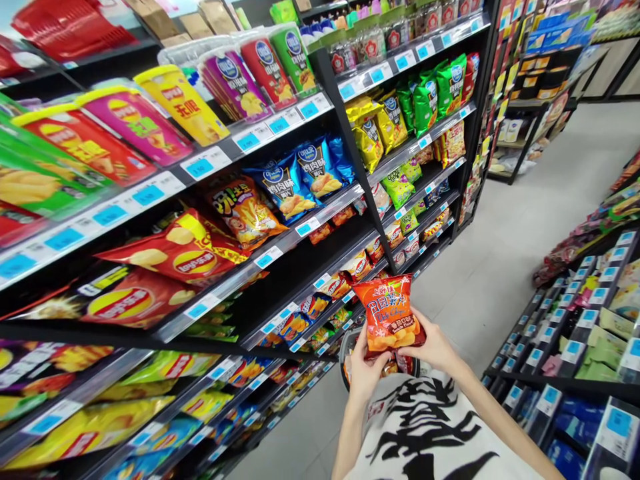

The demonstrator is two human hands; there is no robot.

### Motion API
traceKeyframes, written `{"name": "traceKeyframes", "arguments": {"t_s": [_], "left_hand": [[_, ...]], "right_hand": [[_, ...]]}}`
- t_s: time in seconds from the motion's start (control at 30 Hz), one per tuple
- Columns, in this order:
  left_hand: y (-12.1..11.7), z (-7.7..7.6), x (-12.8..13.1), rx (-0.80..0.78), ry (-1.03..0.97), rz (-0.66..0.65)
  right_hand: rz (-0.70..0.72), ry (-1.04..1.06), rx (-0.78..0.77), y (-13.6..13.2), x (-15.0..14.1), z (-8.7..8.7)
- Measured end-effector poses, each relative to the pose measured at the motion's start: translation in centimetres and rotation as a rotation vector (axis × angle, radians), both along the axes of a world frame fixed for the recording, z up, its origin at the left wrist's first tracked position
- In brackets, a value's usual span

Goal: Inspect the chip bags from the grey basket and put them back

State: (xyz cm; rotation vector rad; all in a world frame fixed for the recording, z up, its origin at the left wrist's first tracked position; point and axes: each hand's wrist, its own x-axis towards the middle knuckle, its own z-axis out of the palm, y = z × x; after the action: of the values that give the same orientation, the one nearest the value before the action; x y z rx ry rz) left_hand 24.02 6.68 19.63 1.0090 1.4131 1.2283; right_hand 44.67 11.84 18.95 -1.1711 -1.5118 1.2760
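Orange-red chip bag (pixel 387 313) pinched at its sides between left hand (pixel 367 363) and right hand (pixel 431 343), over a basket (pixel 345 352) | crowded snack shelf (pixel 307 268) close left, second rack (pixel 545 385) right | bag, hands mask most of basket; contents hard to read | far-left green packets (pixel 47 180) smeared, cut off

A red tub (pixel 269 70) (beside a green tub (pixel 295 60)) stands above blue snack bags (pixel 286 185).

There is room to reach in over the bare black shelf (pixel 305 275), up to the tall black upright post (pixel 349 130) — pale grey floor (pixel 530 200) lies open ahead. The shiny orange-red chip bag (pixel 387 313) partly blocks the dark round basket (pixel 343 360).
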Motion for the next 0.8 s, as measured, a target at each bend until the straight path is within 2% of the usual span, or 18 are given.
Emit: {"name": "traceKeyframes", "arguments": {"t_s": [0.5,0.8], "left_hand": [[-0.66,0.11,-0.3,-0.031,-0.001,0.027],[-0.83,-0.57,-0.44,-0.018,0.01,0.045]], "right_hand": [[0.04,-0.014,-0.014,-0.21,-0.38,-0.95],[0.048,0.028,-0.043,-0.31,-0.55,-0.26]]}}
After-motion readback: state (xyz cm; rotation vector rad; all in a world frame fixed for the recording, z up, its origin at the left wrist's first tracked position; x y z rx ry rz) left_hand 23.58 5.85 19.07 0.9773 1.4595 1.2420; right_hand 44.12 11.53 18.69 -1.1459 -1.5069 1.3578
